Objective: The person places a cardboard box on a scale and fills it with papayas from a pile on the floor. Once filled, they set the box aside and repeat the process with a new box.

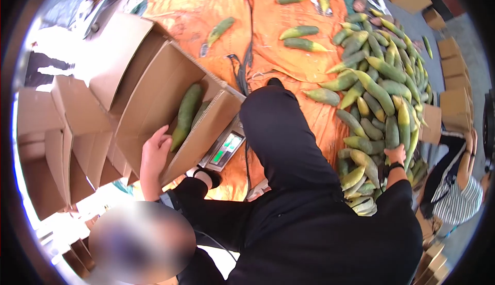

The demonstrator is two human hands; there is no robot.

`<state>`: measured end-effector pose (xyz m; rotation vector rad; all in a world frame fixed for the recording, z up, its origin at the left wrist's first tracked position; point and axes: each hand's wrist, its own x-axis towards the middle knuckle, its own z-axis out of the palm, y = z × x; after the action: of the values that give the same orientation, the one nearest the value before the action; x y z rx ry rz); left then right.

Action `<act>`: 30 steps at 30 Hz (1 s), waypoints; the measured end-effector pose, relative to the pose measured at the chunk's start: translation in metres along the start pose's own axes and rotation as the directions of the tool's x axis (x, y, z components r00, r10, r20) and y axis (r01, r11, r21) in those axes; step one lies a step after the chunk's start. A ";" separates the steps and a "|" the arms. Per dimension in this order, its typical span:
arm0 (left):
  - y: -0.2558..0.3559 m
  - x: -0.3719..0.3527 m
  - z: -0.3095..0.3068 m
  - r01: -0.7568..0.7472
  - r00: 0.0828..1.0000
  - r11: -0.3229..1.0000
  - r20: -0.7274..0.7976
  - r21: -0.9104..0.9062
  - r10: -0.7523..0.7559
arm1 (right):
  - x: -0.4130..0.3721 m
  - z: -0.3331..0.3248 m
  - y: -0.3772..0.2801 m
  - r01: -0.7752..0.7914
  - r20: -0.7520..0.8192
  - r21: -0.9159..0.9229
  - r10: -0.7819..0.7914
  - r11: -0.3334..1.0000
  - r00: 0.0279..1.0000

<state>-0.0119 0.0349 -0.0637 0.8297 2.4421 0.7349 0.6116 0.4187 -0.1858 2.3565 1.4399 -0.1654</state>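
In an open cardboard box [149,86] on my left lie long green radishes, one of them a dark green radish [186,115] with a paler tip. My left hand [156,153] is inside the box's near side, fingers loosely bent by that tip and holding nothing I can see. Under the box, a scale [225,151] shows a lit green display. To my right rises a big heap of green radishes [379,91] with yellowish tips. There my right hand [396,154] grips the lower end of a green radish [392,131].
Orange sheeting [278,32] covers the ground, with a few loose radishes [304,44] on it. More cardboard boxes [82,140] stand at far left, others [456,78] at far right. Another person [459,197] is at the right edge. A blurred patch [142,241] hides the lower left.
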 end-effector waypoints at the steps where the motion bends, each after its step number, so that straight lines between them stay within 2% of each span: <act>1: 0.005 -0.002 -0.002 0.031 0.999 1.000 -0.016 0.005 -0.031 | -0.009 -0.009 -0.006 0.022 0.016 -0.036 -0.022 0.999 1.000; 4: 0.002 -0.006 -0.005 0.025 0.999 0.999 -0.031 -0.043 -0.026 | -0.012 -0.009 -0.013 0.090 0.025 -0.035 -0.089 0.995 0.996; 6: 0.001 -0.007 -0.007 0.045 0.998 0.998 -0.037 -0.053 -0.047 | -0.012 -0.004 -0.020 0.059 0.103 0.111 -0.071 0.992 0.992; 8: 0.000 -0.009 -0.009 0.009 0.999 0.999 -0.049 -0.041 -0.011 | 0.031 0.047 0.001 -0.018 0.226 0.549 -0.128 0.835 0.966; 9: -0.001 -0.009 -0.010 0.018 0.998 0.999 -0.056 -0.050 -0.020 | 0.028 0.049 -0.002 -0.005 0.227 0.545 -0.142 0.838 0.964; 11: -0.001 -0.011 -0.013 0.046 0.998 0.998 -0.042 -0.047 -0.048 | 0.013 0.050 -0.008 -0.262 0.484 0.706 -0.178 0.658 0.857; 12: 0.000 -0.012 -0.015 0.062 0.998 0.997 -0.018 -0.042 -0.063 | 0.002 0.046 -0.009 -0.254 0.483 0.704 -0.184 0.664 0.856; 14: 0.004 -0.014 -0.018 0.072 0.997 0.996 -0.026 -0.053 -0.074 | -0.020 0.040 -0.013 -0.219 0.463 0.795 -0.333 0.565 0.821; 16: 0.003 -0.013 -0.019 0.080 0.996 0.994 -0.038 -0.069 -0.083 | -0.040 0.034 -0.023 -0.175 0.438 0.809 -0.378 0.561 0.815; 18: -0.002 -0.012 -0.018 -0.032 0.993 0.993 -0.120 -0.117 0.018 | -0.064 0.019 -0.040 0.065 0.317 0.824 -0.553 0.563 0.770; 19: -0.002 -0.011 -0.018 -0.023 0.993 0.993 -0.122 -0.116 0.009 | -0.071 0.012 -0.053 0.118 0.313 0.825 -0.620 0.553 0.719; 21: -0.002 -0.009 -0.020 -0.058 0.987 0.977 -0.162 -0.206 0.025 | -0.069 0.004 -0.086 0.418 0.164 0.746 -0.752 0.518 0.638; 22: -0.002 -0.008 -0.020 -0.049 0.987 0.977 -0.160 -0.207 0.016 | -0.096 -0.023 -0.112 0.566 0.060 0.668 -0.794 0.483 0.606; 23: -0.002 -0.008 -0.020 -0.090 0.983 0.938 -0.180 -0.334 0.030 | -0.113 -0.048 -0.138 0.615 0.029 0.671 -0.843 0.414 0.537; 24: -0.001 -0.009 -0.021 -0.130 0.979 0.881 -0.200 -0.454 0.041 | -0.135 -0.072 -0.163 0.679 -0.072 0.668 -0.881 0.305 0.467; 26: 0.007 -0.013 -0.030 -0.122 0.984 0.858 -0.172 -0.499 0.040 | -0.170 -0.117 -0.212 0.920 -0.316 0.389 -0.930 0.052 0.187; 28: 0.017 -0.019 -0.035 -0.212 0.966 0.740 -0.254 -0.638 0.058 | -0.212 -0.157 -0.254 0.986 -0.492 0.109 -0.869 -0.126 -0.056; 30: 0.024 -0.024 -0.040 -0.229 0.959 0.738 -0.276 -0.635 0.060 | -0.271 -0.200 -0.286 0.949 -0.481 -0.017 -0.829 -0.316 -0.285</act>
<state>-0.0078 0.0215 -0.0130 0.6606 2.0484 1.7258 0.2148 0.3834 0.0058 0.4130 3.4427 -0.5471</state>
